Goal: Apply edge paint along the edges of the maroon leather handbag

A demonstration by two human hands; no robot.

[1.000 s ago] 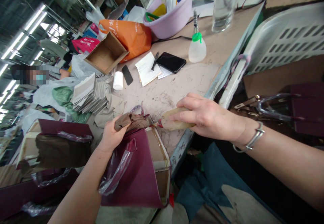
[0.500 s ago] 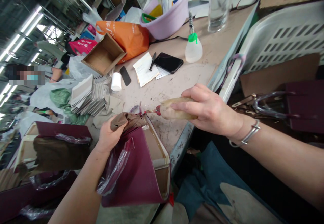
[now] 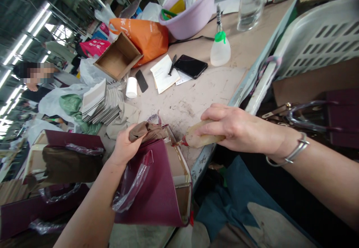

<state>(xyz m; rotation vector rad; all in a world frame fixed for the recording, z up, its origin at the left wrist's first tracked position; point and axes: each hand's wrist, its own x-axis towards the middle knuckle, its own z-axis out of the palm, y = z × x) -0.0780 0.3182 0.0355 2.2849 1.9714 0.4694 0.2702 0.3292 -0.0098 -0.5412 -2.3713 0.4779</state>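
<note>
A burgundy handbag (image 3: pixel 157 192) lies tilted at the table's front edge, its open side with tan board and a glossy line along the rim facing right. My left hand (image 3: pixel 126 147) is closed on the bag's brown lining (image 3: pixel 144 131), folding it back at the top; some fingers are hidden behind the cloth. In my right hand (image 3: pixel 235 128) is a yellowish squeeze bottle (image 3: pixel 198 134) with a red neck, held nearly level. Its tip is at the bag's upper right rim; whether it touches I cannot tell. A plastic-wrapped handle (image 3: pixel 134 188) hangs on the bag's front.
More burgundy bags (image 3: pixel 73 139) stand at left. Behind lie stacked grey boards (image 3: pixel 105 106), a white spool (image 3: pixel 131 88), a phone (image 3: pixel 190 66), paper (image 3: pixel 164 76) and a green-capped bottle (image 3: pixel 220 51). A white slatted crate (image 3: pixel 319 42) flanks the right. A person (image 3: pixel 42 77) is at far left.
My right hand has lowered the squeeze bottle, its tip moving from the bag's top corner down along the right rim. My left hand keeps its grip on the lining. The view has shifted slightly.
</note>
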